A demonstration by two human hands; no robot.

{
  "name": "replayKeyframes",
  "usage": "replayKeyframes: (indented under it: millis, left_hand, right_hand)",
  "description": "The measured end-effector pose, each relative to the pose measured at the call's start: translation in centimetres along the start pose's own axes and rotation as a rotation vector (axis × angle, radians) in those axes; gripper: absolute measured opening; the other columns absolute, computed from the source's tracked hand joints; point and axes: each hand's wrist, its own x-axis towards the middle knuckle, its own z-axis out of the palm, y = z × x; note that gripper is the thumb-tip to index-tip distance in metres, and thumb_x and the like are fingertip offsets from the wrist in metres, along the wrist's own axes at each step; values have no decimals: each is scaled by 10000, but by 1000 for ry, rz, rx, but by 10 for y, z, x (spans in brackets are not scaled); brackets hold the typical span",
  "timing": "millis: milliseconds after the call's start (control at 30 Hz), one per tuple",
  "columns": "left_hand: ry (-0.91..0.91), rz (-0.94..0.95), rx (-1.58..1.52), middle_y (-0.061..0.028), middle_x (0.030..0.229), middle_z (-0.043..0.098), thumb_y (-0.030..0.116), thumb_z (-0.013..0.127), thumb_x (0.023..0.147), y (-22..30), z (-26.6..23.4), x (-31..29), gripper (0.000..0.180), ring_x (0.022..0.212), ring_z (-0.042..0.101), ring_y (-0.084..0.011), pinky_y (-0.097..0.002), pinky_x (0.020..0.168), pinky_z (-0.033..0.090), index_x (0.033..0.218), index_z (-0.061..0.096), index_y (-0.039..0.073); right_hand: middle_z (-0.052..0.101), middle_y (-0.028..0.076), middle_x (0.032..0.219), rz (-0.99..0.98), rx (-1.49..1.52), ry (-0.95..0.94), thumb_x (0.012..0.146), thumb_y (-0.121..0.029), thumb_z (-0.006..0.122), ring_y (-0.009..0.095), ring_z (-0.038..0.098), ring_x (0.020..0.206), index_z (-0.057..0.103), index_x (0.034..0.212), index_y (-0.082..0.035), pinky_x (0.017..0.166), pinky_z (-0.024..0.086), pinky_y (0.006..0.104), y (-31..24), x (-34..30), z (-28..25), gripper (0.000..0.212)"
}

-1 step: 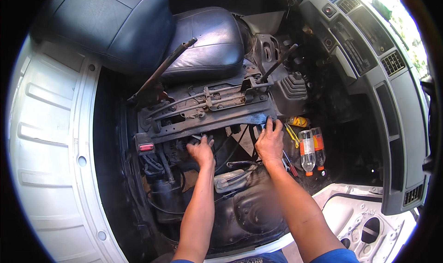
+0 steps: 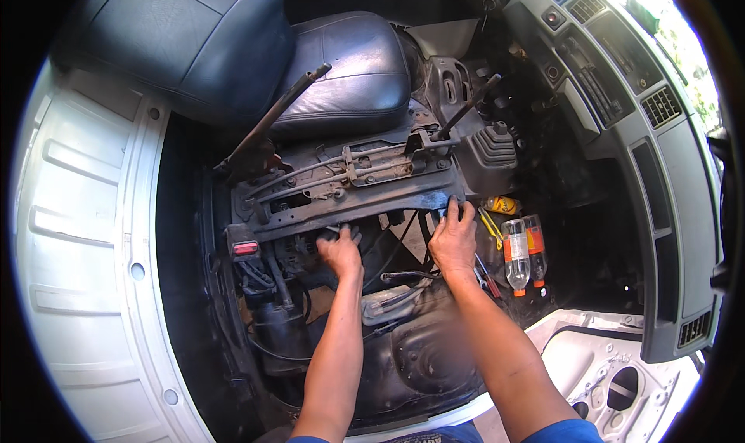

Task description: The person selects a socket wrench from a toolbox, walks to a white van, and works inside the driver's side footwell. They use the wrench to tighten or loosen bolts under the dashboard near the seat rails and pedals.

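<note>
My left hand (image 2: pixel 340 255) reaches into the engine bay, just under the long metal crossmember (image 2: pixel 341 212). Its fingers are curled, and a slim pale metal piece (image 2: pixel 334 229) shows beside them; what it grips is mostly hidden. My right hand (image 2: pixel 454 243) is bent round the right end of the crossmember, fingertips on its edge by a bluish worn patch. Below the hands lie hoses and a pale reservoir-like part (image 2: pixel 386 306). Left of my left hand is a dark ribbed engine part (image 2: pixel 299 249).
Two clear bottles with orange caps, one nearer (image 2: pixel 516 257), lie beside a yellow can (image 2: pixel 503 204), yellow-handled pliers (image 2: pixel 490 227) and a red-handled tool (image 2: pixel 490 284). A brown lever (image 2: pixel 275 117) and a gear lever (image 2: pixel 469 105) rise near the black seat (image 2: pixel 341 70). The dashboard (image 2: pixel 621 93) is at right.
My left hand has shifted very slightly right, and its fingers have turned a little. My right hand stays where it was.
</note>
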Motion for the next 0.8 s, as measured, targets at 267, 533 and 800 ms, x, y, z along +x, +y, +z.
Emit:
replayKeyframes:
  millis: [267,533,800]
  left_hand:
    - [-259,-209,-161,-192,1136,647,136,553,979,2,-35,19,250,1018,683,-307,-501,933,534,1183,540,-9]
    - [-433,-361,57,-162,1253,622,139,533,1000,47,-54,34,231,1189,613,-297,-474,1048,459,1175,568,-6]
    - [-94,75,283,-131,1192,658,19,534,954,71,-106,66,331,1081,659,-237,-338,806,566,1272,557,-69]
  right_hand:
    - [489,201,1327,-174,-79,222,899,-144,623,414,553,1070,507,1396,-38,962,440,523,-5,-2,-13,522]
    - [669,248,996,-82,945,-652,955,-222,643,416,662,913,569,1208,57,825,524,446,-103,-30,75,384]
    - [691,77,894,203,1486,-526,976,-173,643,182,651,810,676,1033,29,741,532,332,-112,-27,146,213]
